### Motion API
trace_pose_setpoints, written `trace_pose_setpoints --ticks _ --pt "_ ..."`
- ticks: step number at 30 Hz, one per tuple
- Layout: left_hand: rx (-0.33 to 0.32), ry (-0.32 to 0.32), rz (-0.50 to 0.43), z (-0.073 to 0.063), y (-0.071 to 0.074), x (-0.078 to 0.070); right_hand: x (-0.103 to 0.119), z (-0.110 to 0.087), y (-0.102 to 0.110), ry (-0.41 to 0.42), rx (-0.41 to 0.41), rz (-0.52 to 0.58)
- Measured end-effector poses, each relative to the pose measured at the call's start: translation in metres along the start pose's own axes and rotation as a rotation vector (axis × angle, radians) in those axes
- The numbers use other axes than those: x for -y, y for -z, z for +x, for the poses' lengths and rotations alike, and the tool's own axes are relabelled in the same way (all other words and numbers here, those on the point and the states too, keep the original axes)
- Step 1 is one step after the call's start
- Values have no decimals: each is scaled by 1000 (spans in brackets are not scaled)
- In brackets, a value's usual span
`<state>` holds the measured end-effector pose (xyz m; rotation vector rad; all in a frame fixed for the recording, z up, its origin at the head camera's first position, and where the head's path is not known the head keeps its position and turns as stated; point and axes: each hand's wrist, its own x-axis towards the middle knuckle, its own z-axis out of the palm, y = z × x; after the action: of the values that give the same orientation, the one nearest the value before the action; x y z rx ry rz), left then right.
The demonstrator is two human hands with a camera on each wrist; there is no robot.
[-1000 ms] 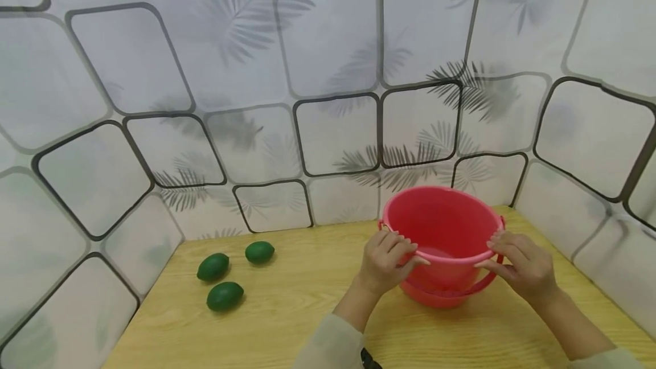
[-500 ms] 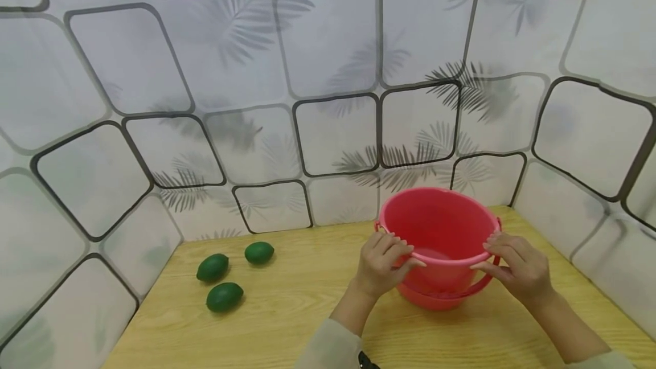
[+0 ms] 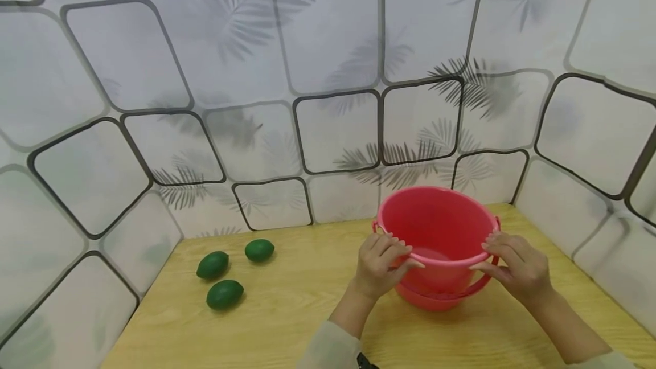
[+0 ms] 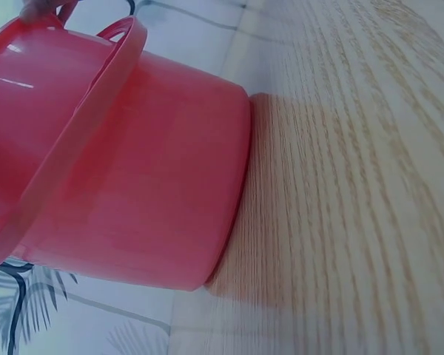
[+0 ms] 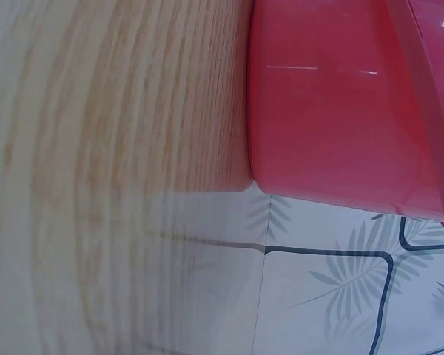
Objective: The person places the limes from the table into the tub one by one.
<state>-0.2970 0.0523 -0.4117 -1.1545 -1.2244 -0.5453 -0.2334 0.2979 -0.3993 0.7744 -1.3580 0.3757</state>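
Observation:
A pink-red plastic bucket point(image 3: 435, 226) stands upright on the right part of the wooden table, its mouth facing up. Its handle point(image 3: 474, 288) hangs down across the near side. My left hand point(image 3: 378, 263) pinches the rim at the near left, fingers over the edge and thumb outside. At the near right, my right hand point(image 3: 520, 269) pinches the rim the same way. In the left wrist view the bucket's wall point(image 4: 155, 170) meets the tabletop, and the right wrist view shows the wall point(image 5: 333, 103) at the table surface too.
Three dark green, lemon-shaped fruits lie at the table's left: one nearest point(image 3: 225, 295), one behind it point(image 3: 212, 265) and one farther right point(image 3: 259, 250). A patterned cloth wall point(image 3: 333, 130) encloses the wooden table point(image 3: 302, 295) at the back and sides.
The bucket and both hands have shifted slightly left, mostly in the first half second. Both hands keep their grip on the rim. The green fruits stay where they were.

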Motion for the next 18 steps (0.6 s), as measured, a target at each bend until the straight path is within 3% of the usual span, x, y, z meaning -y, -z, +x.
trace_pose_setpoints --ticks 18 --pt "-44 21 -65 2 13 -1 15 6 -11 17 -107 22"
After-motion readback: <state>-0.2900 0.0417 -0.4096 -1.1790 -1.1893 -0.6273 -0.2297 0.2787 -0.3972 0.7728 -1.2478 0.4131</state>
